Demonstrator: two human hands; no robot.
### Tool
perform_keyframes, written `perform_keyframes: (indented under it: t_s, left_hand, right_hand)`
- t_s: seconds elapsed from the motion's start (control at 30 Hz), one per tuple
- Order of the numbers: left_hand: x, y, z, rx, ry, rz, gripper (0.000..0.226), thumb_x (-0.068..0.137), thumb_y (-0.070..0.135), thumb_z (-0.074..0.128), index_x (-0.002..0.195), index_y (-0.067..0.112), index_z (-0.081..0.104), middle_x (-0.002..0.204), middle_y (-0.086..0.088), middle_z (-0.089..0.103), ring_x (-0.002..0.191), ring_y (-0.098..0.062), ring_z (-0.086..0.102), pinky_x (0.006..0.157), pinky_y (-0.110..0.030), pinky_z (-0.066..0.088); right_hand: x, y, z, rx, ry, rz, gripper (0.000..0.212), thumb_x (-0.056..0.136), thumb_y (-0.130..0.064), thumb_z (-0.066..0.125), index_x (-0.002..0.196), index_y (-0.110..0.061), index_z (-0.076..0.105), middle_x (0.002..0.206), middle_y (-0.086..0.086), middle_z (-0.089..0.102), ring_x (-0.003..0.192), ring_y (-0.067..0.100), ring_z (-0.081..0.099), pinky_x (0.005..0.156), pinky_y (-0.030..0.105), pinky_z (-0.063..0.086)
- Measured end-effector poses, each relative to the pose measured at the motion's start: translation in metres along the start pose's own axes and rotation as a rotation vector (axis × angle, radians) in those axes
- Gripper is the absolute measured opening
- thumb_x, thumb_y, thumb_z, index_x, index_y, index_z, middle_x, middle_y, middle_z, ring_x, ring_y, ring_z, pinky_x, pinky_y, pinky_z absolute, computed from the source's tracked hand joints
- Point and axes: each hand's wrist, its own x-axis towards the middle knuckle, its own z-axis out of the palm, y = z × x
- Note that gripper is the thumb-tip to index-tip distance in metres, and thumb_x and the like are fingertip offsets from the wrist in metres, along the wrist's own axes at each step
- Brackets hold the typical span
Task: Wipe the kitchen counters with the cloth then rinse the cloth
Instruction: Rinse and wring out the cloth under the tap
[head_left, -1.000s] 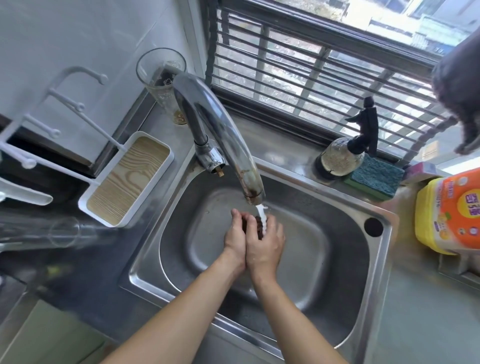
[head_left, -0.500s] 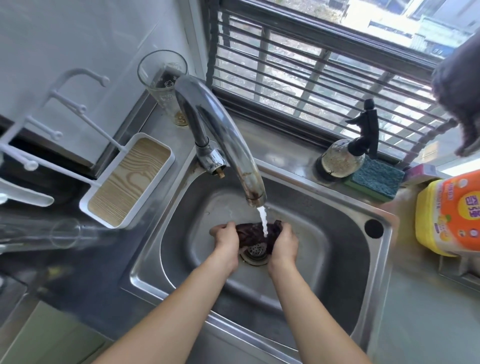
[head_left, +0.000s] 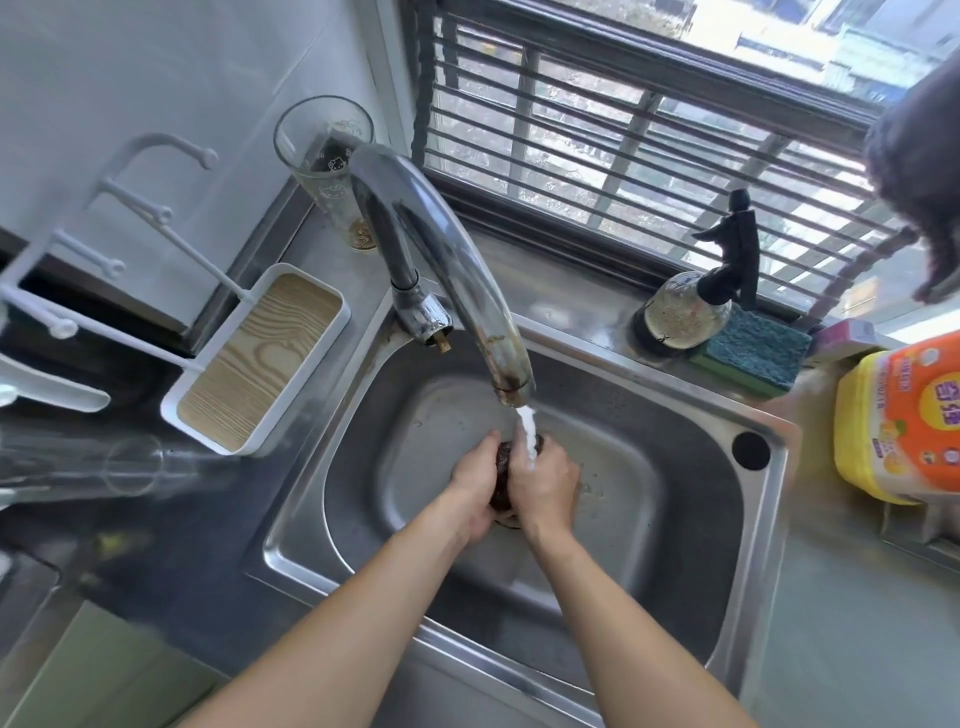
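Cloth (head_left: 503, 470), dark brown and bunched into a wet wad, sits squeezed between both hands over the middle of the stainless steel sink (head_left: 675, 525), just above the drain. The left hand (head_left: 474, 483) curls round its left side and the right hand (head_left: 543, 480) wraps its right side, the two pressed close together so only a narrow strip of fabric shows between them. A white stream of water (head_left: 527, 434) falls from the curved chrome faucet (head_left: 441, 260) onto the top of the wad and the right hand's knuckles. Left of the basin lies a white tray with a wood-grain inset (head_left: 260, 358), and a tall clear glass (head_left: 327, 166) stands in the corner behind the faucet. On the window ledge, a round spray bottle with a black trigger (head_left: 685, 306) is just beside a green-and-blue sponge (head_left: 753, 353). A yellow and orange detergent jug (head_left: 898, 421) stands at the right.
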Motion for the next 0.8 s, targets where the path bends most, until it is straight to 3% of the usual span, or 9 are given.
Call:
perform_keyframes:
  t_s: [0.13,0.2,0.3,0.4,0.5,0.6,0.8]
  left_hand:
    - [-0.003,-0.005,-0.004,0.019,-0.007,0.023,0.031,0.105,0.033,0.043,0.091,0.015,0.065,0.071,-0.004,0.07,0.064,-0.02,0.065,0.046,-0.023,0.05]
    - [-0.001,-0.004,-0.009,0.009,0.012,0.079,0.026,0.104,0.031,0.045,0.103,0.013,0.064,0.082,-0.009,0.073,0.069,-0.022,0.068,0.051,-0.026,0.053]
    - [0.006,0.001,-0.017,-0.029,0.141,0.129,0.024,0.099,0.019,0.05,0.113,0.005,0.065,0.098,-0.019,0.072,0.078,-0.029,0.069,0.053,-0.032,0.056]
    - [0.005,0.001,-0.015,-0.081,0.186,0.066,0.025,0.094,0.02,0.048,0.095,0.008,0.07,0.083,-0.013,0.071,0.073,-0.027,0.066,0.057,-0.028,0.052]
    - [0.003,0.001,-0.005,-0.178,-0.011,0.028,0.047,0.102,0.041,0.038,0.089,0.011,0.071,0.086,-0.01,0.072,0.081,-0.025,0.068,0.073,-0.032,0.052]
    - [0.001,-0.006,-0.002,-0.179,-0.03,0.015,0.058,0.106,0.048,0.032,0.09,0.011,0.073,0.085,-0.006,0.078,0.078,-0.018,0.074,0.074,-0.031,0.053]
    - [-0.002,-0.011,0.005,-0.049,0.048,0.062,0.039,0.098,0.045,0.056,0.092,0.012,0.076,0.089,-0.006,0.078,0.085,-0.023,0.073,0.072,-0.031,0.056]
  right_hand:
    - [0.008,-0.003,-0.01,-0.107,-0.076,0.026,0.057,0.103,-0.052,0.041,0.101,-0.005,0.073,0.113,0.03,0.07,0.109,0.047,0.063,0.088,0.043,0.047]
    - [0.015,-0.001,-0.012,-0.019,-0.106,0.131,0.063,0.105,-0.051,0.033,0.109,0.0,0.071,0.119,0.03,0.068,0.114,0.046,0.061,0.096,0.044,0.045]
    - [0.022,0.002,-0.017,0.165,-0.069,0.266,0.051,0.099,-0.037,0.035,0.112,-0.003,0.071,0.113,0.022,0.07,0.113,0.041,0.06,0.099,0.042,0.045]
    - [0.001,-0.006,-0.007,0.269,-0.145,0.117,0.044,0.086,-0.041,0.045,0.114,-0.018,0.069,0.107,0.005,0.072,0.108,0.03,0.064,0.099,0.041,0.05]
    - [-0.017,-0.003,0.018,0.144,-0.192,-0.042,0.058,0.083,-0.057,0.042,0.118,-0.016,0.063,0.114,0.008,0.063,0.108,0.026,0.057,0.1,0.038,0.042]
    - [-0.009,0.003,0.018,0.039,-0.058,-0.004,0.054,0.099,-0.056,0.038,0.114,-0.009,0.06,0.117,0.019,0.061,0.113,0.038,0.056,0.09,0.038,0.035]
    - [0.003,0.0,0.008,-0.06,0.01,0.041,0.04,0.102,-0.046,0.047,0.101,-0.012,0.07,0.107,0.019,0.073,0.103,0.042,0.066,0.072,0.036,0.036]
